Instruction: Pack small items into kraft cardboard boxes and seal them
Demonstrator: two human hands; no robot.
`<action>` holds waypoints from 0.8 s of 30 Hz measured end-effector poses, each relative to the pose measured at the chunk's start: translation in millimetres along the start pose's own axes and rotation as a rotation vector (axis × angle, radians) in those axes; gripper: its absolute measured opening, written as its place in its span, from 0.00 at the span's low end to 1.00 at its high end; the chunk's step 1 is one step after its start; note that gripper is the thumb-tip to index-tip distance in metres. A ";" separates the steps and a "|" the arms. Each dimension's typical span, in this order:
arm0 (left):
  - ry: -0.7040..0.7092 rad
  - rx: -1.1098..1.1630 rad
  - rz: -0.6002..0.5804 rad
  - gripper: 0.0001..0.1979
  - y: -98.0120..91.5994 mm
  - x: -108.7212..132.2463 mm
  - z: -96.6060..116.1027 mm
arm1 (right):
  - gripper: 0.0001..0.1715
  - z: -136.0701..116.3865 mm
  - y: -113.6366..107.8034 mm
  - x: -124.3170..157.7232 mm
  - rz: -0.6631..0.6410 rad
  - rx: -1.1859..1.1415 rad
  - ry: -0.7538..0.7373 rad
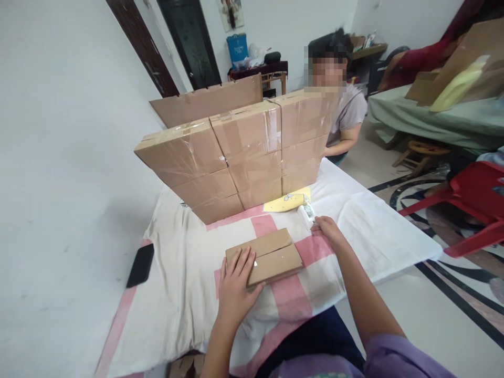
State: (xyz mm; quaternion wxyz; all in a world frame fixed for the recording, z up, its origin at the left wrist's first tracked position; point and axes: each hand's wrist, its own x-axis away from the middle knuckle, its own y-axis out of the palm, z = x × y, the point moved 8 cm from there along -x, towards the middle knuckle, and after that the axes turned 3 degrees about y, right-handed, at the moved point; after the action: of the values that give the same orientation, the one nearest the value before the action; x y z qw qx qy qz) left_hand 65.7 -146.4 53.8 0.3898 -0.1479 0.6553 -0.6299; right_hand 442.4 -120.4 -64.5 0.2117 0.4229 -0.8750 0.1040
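Note:
A small flat cardboard box (275,261) lies closed on the cloth-covered table (173,294). My left hand (238,278) rests on its left end, fingers spread over the top and thumb along the near edge. To the right of the box, my right hand (326,231) is closed on the near end of a white object (305,216), which looks like a tape dispenser. Beyond it lies a yellow patterned piece (285,203). Stacked taped cardboard boxes (252,152) stand behind, along the far side of the table.
A black phone (140,265) lies at the table's left edge by the wall. A person (348,118) sits behind the stack. At the right are a red chair (478,197), a wooden stool (421,152) and another covered table (394,113).

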 end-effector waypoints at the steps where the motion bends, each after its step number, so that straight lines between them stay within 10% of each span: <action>1: -0.002 0.001 -0.002 0.38 0.2 0.1 -0.1 | 0.12 1.0 -0.1 1.3 -0.014 -0.007 -0.016; 24: 0.018 -0.041 0.020 0.37 -1.3 0.0 1.0 | 0.12 15.2 -7.6 17.0 -0.051 0.124 -0.028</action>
State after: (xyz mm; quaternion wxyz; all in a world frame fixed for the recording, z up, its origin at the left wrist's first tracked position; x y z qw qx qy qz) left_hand 66.0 -147.4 55.0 0.3873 -0.1436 0.6729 -0.6136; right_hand 434.7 -142.5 -70.3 0.1756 0.4586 -0.8587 0.1467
